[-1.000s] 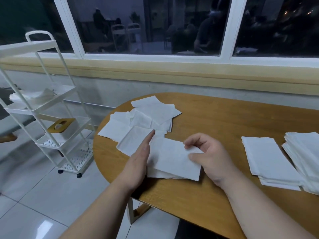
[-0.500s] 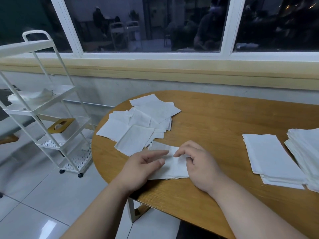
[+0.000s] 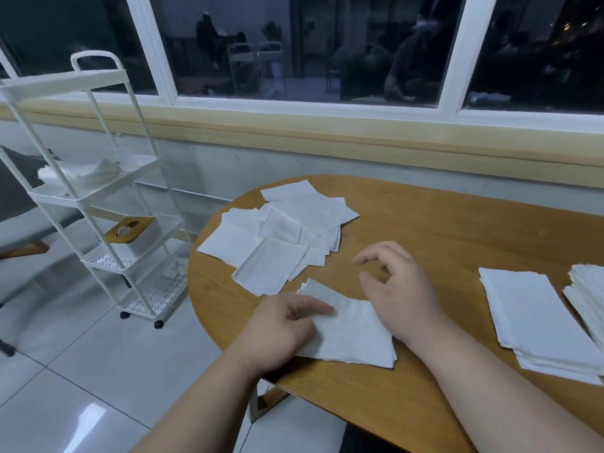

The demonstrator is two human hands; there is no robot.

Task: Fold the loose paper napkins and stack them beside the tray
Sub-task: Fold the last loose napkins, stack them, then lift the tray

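A folded white napkin lies near the front edge of the round wooden table. My left hand rests on its left part, with the index finger stretched out and pressing the paper flat. Just behind the napkin's right side, my right hand hovers with loosely curled fingers and holds nothing. A loose pile of unfolded napkins lies spread at the table's far left. A stack of folded napkins sits at the right, with a taller stack cut off by the frame edge beside it.
A white wheeled shelf cart stands on the tiled floor left of the table, carrying crumpled paper and a tissue box with a wooden lid. A wall and window ledge run behind the table.
The napkin was folded over and pressed down. My right hand has since lifted off it and drawn back to the right. My left hand stays on the paper, index finger pressing.
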